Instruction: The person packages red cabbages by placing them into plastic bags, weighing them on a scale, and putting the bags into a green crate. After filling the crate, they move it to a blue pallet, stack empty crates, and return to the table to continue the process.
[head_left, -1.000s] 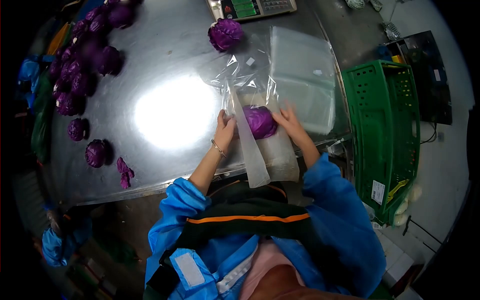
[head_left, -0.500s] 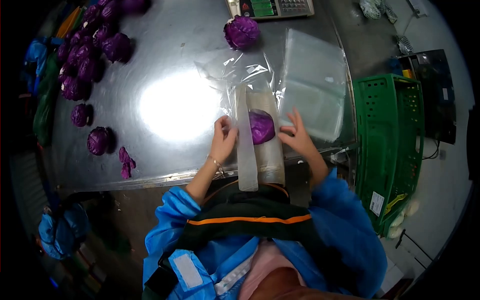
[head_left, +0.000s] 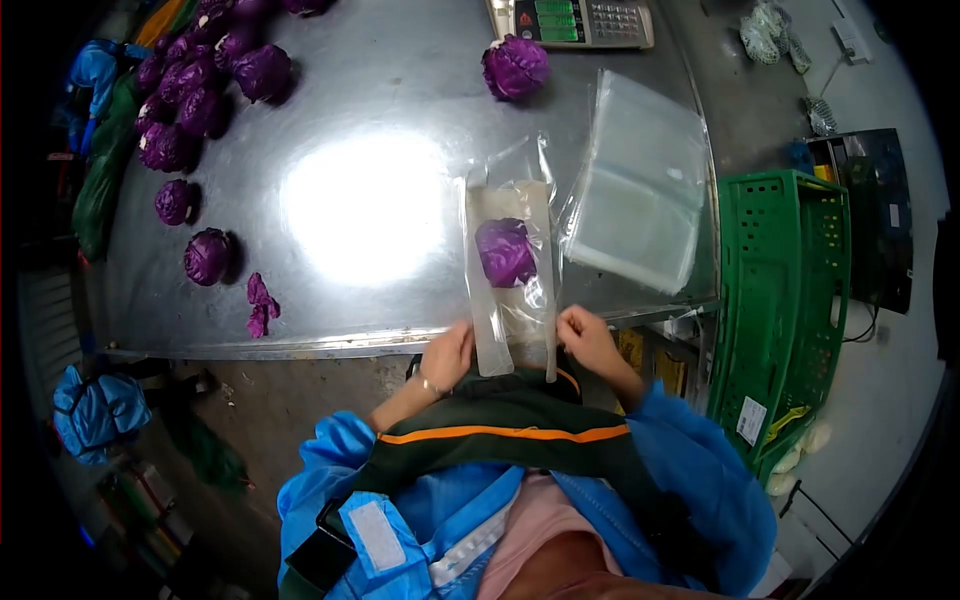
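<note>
A purple cabbage piece [head_left: 506, 252] lies on a pale sheet inside a clear plastic bag [head_left: 478, 320], whose near end hangs over the table edge toward my apron. My left hand [head_left: 448, 356] is at the bag's lower left side, fingers curled together; what they grip, if anything, is too small to tell. On the other side my right hand [head_left: 588, 340] pinches at the bag's lower right edge. Right of the bag lies a stack of flat clear bags [head_left: 640, 190].
The metal table [head_left: 380, 300] holds a whole cabbage [head_left: 515, 68], a scale [head_left: 585, 22], a cabbage pile [head_left: 190, 95] and loose leaves [head_left: 260, 305]. A green crate [head_left: 780, 320] stands right of the table. Blue cloth [head_left: 100, 410] is at the far left.
Both my hands have moved down toward my body, to the bag's near end. The clear film now lies over the cabbage piece, narrower at the far end. The view has shifted slightly.
</note>
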